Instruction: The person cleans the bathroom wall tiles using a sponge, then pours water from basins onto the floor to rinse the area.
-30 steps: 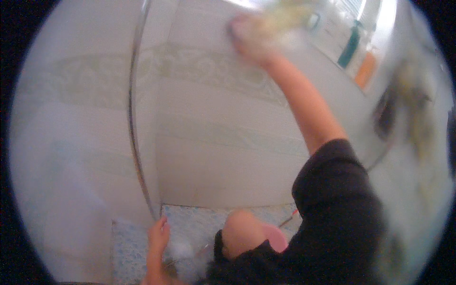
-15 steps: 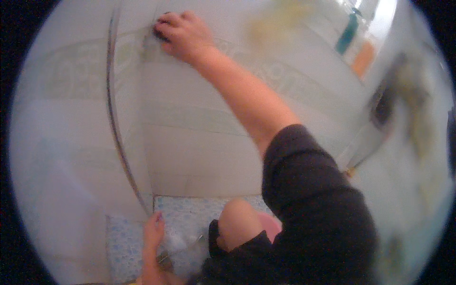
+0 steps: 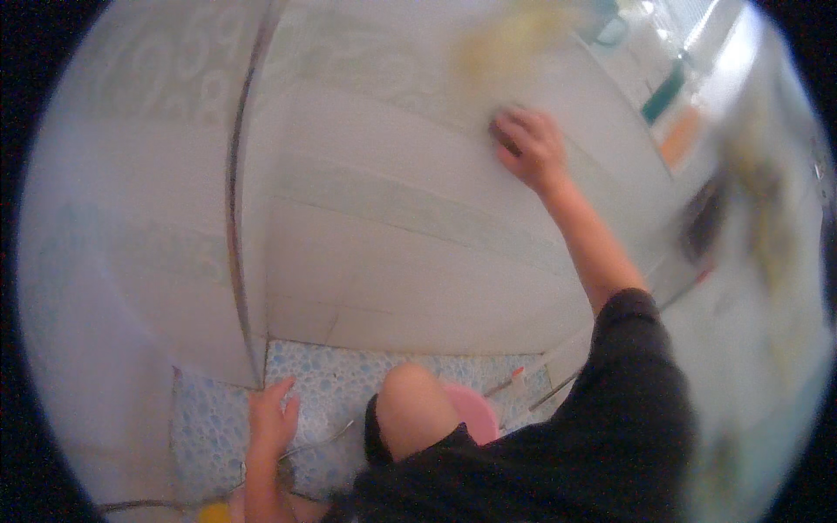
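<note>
My right hand (image 3: 534, 152) is closed over a small dark pad (image 3: 504, 136), pressing it against the white tiled wall (image 3: 384, 157). Its exact kind is too blurred to make out. The right arm, in a black short sleeve (image 3: 641, 375), reaches up and forward. Low on the left, my left hand (image 3: 274, 420) holds nothing, its fingers apart. It is near the foot of the dark vertical strip (image 3: 234, 200) on the wall.
Blue pebble-patterned floor (image 3: 323, 375) lies below, with a pink basin (image 3: 473, 413) by my bare knee (image 3: 414, 405). A green bottle (image 3: 664, 92) and an orange item (image 3: 680, 138) stand at upper right. Yellowish blurs cover parts of the picture.
My right hand has moved right along the wall with the dark pad, away from the corner. The left hand's fingers are now spread wider. The view has shifted a little.
</note>
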Action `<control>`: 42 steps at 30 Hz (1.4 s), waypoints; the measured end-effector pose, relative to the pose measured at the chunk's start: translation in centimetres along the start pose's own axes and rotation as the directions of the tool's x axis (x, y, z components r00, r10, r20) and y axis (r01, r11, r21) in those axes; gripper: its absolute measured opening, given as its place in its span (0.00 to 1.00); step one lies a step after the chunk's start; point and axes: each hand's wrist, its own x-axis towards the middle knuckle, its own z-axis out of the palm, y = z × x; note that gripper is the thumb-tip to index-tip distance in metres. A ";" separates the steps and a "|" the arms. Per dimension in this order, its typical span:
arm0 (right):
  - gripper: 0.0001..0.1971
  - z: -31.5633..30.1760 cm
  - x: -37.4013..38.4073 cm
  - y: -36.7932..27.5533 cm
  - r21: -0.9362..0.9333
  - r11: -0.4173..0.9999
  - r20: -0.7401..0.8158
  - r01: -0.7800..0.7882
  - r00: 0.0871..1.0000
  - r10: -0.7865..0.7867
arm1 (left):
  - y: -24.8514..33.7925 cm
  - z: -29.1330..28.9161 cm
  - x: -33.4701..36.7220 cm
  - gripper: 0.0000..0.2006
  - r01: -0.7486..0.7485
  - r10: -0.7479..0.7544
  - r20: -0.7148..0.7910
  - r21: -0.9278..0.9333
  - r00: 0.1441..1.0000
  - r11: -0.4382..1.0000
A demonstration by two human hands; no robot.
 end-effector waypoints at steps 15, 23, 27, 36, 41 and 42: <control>0.25 4.1 8.6 -3.8 0.199 0.980 -0.042 0.021 0.999 -0.013 | -2.7 -0.9 1.1 0.16 0.042 -0.048 -0.115 -0.055 0.992 0.998; 0.27 -2.0 8.5 -3.3 -0.015 1.000 0.049 0.011 0.999 -0.010 | -0.4 -3.9 -1.6 0.17 -0.088 0.083 -0.063 -0.069 0.995 0.994; 0.23 4.3 19.5 -8.4 0.103 0.988 -0.095 0.116 0.990 -0.107 | -3.9 -3.3 -1.9 0.17 0.023 -0.022 -0.073 0.009 0.997 1.000; 0.23 3.7 13.1 -5.9 0.266 0.961 -0.079 0.070 0.996 -0.051 | -6.1 -2.6 0.0 0.17 0.085 -0.075 -0.139 0.066 0.987 0.994; 0.29 -4.3 -1.1 0.4 0.073 0.997 -0.027 -0.006 1.000 0.008 | -2.3 -3.4 -1.7 0.17 -0.036 0.035 -0.123 -0.003 0.992 0.999; 0.29 -4.6 -1.2 0.1 0.063 0.997 -0.007 -0.035 0.999 0.036 | -1.4 -2.6 -2.4 0.17 -0.055 0.055 -0.111 0.007 0.992 0.998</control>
